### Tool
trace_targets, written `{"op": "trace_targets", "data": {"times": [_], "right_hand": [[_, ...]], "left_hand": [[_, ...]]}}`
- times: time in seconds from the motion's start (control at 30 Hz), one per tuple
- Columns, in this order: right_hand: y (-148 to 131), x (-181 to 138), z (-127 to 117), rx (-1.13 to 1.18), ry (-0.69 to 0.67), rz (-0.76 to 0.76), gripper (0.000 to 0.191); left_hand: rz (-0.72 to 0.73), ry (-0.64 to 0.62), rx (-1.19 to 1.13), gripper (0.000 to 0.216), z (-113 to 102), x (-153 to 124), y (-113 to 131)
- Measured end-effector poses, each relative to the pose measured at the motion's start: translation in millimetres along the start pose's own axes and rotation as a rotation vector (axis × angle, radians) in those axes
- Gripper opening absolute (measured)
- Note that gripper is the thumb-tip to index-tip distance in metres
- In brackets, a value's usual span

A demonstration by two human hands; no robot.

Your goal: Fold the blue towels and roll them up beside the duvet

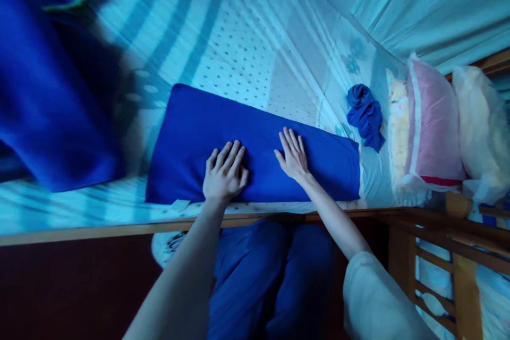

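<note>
A blue cloth (pixel 263 170), folded into a long flat strip, lies along the near edge of the bed. My left hand (pixel 225 172) rests on its middle, palm down, with the fingers a little apart. Farther right, my right hand (pixel 292 155) lies flat on the same cloth, fingers stretched out. Neither hand grips anything. A small pale tag (pixel 180 204) sticks out from under the cloth's near edge at the left. Whether the cloth is a garment or a plain sheet, I cannot tell.
The bed sheet (pixel 239 53) is patterned with stripes and dots. A crumpled blue cloth (pixel 364 114) lies right of the strip, before a pink pillow (pixel 434 122) in clear wrapping. More blue fabric (pixel 51 101) fills the left. A wooden bed rail (pixel 279 218) runs along the front.
</note>
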State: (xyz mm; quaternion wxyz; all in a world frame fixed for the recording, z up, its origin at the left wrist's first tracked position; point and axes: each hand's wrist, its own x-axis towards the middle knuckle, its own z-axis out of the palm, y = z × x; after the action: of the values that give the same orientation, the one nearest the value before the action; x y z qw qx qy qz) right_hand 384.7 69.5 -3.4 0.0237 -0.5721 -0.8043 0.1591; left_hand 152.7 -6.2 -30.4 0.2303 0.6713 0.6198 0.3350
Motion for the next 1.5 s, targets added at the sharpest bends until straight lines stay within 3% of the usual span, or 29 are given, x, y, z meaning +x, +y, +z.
{"op": "trace_targets", "data": {"times": [0.07, 0.3, 0.53, 0.67, 0.77, 0.87, 1.03, 1.13, 1.23, 1.5], "right_hand": [[23, -7, -4, 0.008, 0.006, 0.067, 0.067], [165, -56, -34, -0.127, 0.201, 0.498, 0.066], [235, -71, -40, -0.159, 0.309, 0.667, 0.071], [248, -69, -45, -0.173, 0.286, 0.694, 0.076], [245, -86, -47, -0.125, 0.255, 0.645, 0.076], [235, -128, -48, -0.073, 0.284, 0.605, 0.075], [223, -212, -52, -0.076, 0.436, 0.663, 0.06], [227, -235, -61, -0.062, 0.447, 0.72, 0.052], [239, -226, -73, -0.005, 0.419, 0.739, 0.051], [266, -159, -82, 0.365, 0.28, 0.797, 0.042]], "left_hand": [[0.005, -0.004, 0.017, 0.071, 0, 0, 0], [0.007, 0.013, 0.016, 0.071, 1, -1, 0], [0.004, -0.019, 0.049, 0.07, -1, -2, -1], [-0.008, -0.038, 0.044, 0.068, -1, -1, -1], [-0.035, -0.049, 0.023, 0.068, -1, -1, -1], [-0.053, -0.057, -0.008, 0.069, -2, -1, 0], [-0.059, -0.061, -0.038, 0.071, -3, -1, 1], [-0.064, -0.072, -0.056, 0.073, -3, -1, 1], [-0.063, -0.079, -0.065, 0.074, -4, -1, 1], [-0.06, -0.063, -0.027, 0.072, -4, 0, 2]]}}
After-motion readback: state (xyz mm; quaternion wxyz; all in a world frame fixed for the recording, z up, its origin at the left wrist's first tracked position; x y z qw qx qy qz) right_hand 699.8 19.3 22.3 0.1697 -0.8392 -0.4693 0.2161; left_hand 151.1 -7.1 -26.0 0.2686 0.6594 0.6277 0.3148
